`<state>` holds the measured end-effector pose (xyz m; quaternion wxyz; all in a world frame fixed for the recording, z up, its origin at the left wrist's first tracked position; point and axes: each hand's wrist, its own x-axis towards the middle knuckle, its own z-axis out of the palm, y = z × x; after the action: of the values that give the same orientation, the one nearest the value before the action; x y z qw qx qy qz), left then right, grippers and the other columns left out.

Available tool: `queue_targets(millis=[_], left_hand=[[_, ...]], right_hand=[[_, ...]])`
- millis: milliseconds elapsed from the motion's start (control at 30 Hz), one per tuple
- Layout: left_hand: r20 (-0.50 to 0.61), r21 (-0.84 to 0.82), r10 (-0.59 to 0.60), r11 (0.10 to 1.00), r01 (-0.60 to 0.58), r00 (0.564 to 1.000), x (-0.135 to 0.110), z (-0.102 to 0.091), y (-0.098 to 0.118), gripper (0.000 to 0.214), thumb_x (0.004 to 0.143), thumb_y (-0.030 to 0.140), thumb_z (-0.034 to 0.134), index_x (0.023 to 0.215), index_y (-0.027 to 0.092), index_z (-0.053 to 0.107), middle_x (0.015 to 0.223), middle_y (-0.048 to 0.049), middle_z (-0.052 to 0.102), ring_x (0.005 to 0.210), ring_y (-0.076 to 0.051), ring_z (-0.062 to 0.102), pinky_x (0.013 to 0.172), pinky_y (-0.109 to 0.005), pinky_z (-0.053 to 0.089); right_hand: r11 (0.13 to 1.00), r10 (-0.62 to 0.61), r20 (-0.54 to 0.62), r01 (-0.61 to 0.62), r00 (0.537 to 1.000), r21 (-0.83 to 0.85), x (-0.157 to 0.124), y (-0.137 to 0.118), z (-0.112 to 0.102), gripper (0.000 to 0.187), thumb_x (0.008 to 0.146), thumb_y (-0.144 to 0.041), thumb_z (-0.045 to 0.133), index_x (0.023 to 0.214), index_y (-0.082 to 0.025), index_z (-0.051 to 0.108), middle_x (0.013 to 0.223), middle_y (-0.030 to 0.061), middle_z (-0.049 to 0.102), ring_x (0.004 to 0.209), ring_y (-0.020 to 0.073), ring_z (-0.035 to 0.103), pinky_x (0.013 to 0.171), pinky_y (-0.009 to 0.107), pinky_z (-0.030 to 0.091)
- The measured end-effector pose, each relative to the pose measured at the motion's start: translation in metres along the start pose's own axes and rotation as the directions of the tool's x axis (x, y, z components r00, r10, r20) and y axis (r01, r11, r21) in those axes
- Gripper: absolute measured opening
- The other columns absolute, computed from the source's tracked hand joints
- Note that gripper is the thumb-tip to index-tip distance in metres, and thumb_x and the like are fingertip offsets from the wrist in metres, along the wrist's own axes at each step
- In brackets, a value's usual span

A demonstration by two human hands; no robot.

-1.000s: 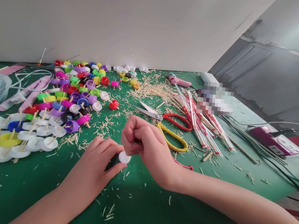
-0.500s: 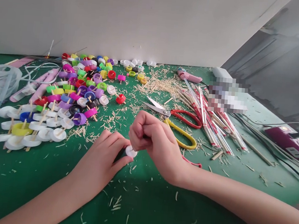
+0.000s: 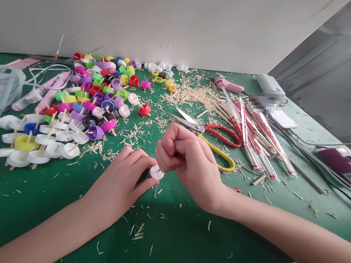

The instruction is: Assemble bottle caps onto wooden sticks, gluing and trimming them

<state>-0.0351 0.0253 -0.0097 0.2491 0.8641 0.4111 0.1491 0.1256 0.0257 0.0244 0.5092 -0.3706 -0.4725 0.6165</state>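
Note:
My left hand (image 3: pixel 120 180) rests low over the green table, thumb and fingers pinched around a white bottle cap (image 3: pixel 156 173). The cap's hollow side faces partly toward me. Against the cap's right edge, my right hand (image 3: pixel 191 165) is curled into a fist; whatever it grips is hidden inside the fingers. Just beyond that fist lie open scissors (image 3: pixel 205 128) with one red and one yellow handle. To the left, white caps with wooden sticks through them (image 3: pixel 54 149) stand in a cluster, a yellow cap (image 3: pixel 27 143) among them.
Many coloured caps (image 3: pixel 98 98) are heaped at back left beside a clear plastic bag (image 3: pixel 1 87). Wood shavings (image 3: pixel 191 94) litter the table. At right lie wrapped stick bundles (image 3: pixel 248 138), a pink glue gun (image 3: pixel 228 85), cables and a purple power box (image 3: pixel 341 162).
The view has tilted and shifted slightly, so the table items sit higher in the picture. Both hands keep nearly the same pose, with a little more of the white cap showing.

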Motion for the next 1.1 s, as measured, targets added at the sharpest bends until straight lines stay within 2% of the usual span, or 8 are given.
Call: queue_targets(millis=[333, 533, 700, 833, 967, 1100], left_hand=[[-0.004, 0.021, 0.005, 1.000, -0.005, 1.000, 0.001, 0.001, -0.001, 0.013, 0.091, 0.033, 0.051, 0.093, 0.021, 0.055, 0.085, -0.0010, 0.055, 0.084, -0.019, 0.042, 0.071, -0.032, 0.036], [0.013, 0.027, -0.010, 1.000, 0.010, 1.000, 0.002, 0.001, 0.001, 0.015, 0.090, 0.035, 0.052, 0.091, 0.020, 0.054, 0.087, -0.0019, 0.055, 0.084, -0.020, 0.041, 0.070, -0.033, 0.036], [-0.022, -0.040, -0.044, 0.998, 0.044, 0.999, 0.004, 0.000, 0.011, 0.016, 0.088, 0.035, 0.056, 0.090, 0.020, 0.052, 0.091, -0.0023, 0.055, 0.089, -0.021, 0.043, 0.075, -0.034, 0.037], [-0.020, -0.113, -0.099, 0.989, 0.096, 0.995, 0.007, -0.003, 0.018, 0.018, 0.090, 0.037, 0.052, 0.084, 0.020, 0.053, 0.085, -0.0026, 0.055, 0.087, -0.021, 0.043, 0.072, -0.033, 0.037], [-0.001, -0.170, -0.151, 0.974, 0.148, 0.989, 0.011, -0.007, 0.021, 0.016, 0.092, 0.033, 0.048, 0.085, 0.021, 0.056, 0.082, -0.0023, 0.056, 0.087, -0.021, 0.046, 0.071, -0.033, 0.038], [0.004, -0.216, -0.182, 0.960, 0.178, 0.983, 0.013, -0.012, 0.022, 0.018, 0.092, 0.035, 0.049, 0.091, 0.023, 0.063, 0.085, -0.0019, 0.061, 0.090, -0.021, 0.050, 0.072, -0.032, 0.042]], right_hand=[[0.998, -0.054, 0.032, 0.055, 0.998, -0.006, -0.001, 0.003, 0.001, 0.021, 0.077, -0.007, 0.032, 0.064, -0.021, 0.041, 0.055, -0.0059, 0.032, 0.050, 0.0074, 0.028, 0.046, 0.023, 0.026], [0.995, -0.092, 0.061, 0.091, 0.994, 0.034, 0.000, 0.008, 0.003, 0.023, 0.078, -0.005, 0.029, 0.065, -0.022, 0.037, 0.055, -0.0066, 0.026, 0.048, 0.0068, 0.023, 0.044, 0.022, 0.021], [0.989, -0.126, 0.039, 0.122, 0.991, 0.083, 0.001, 0.012, 0.004, 0.020, 0.080, -0.007, 0.030, 0.067, -0.022, 0.035, 0.055, -0.0078, 0.019, 0.046, 0.0066, 0.016, 0.043, 0.022, 0.017], [0.992, -0.108, 0.016, 0.106, 0.994, 0.071, 0.001, 0.012, 0.006, 0.018, 0.081, -0.010, 0.030, 0.068, -0.023, 0.033, 0.054, -0.0082, 0.016, 0.045, 0.0074, 0.014, 0.043, 0.022, 0.016], [0.993, -0.116, 0.010, 0.115, 0.993, 0.040, 0.003, 0.010, 0.006, 0.017, 0.080, -0.010, 0.031, 0.069, -0.023, 0.035, 0.056, -0.0069, 0.026, 0.049, 0.0084, 0.019, 0.045, 0.024, 0.020], [0.979, -0.191, -0.008, 0.190, 0.982, -0.074, 0.006, 0.008, 0.001, 0.018, 0.079, -0.009, 0.032, 0.070, -0.022, 0.039, 0.067, -0.0020, 0.042, 0.061, 0.0108, 0.036, 0.056, 0.027, 0.033]])
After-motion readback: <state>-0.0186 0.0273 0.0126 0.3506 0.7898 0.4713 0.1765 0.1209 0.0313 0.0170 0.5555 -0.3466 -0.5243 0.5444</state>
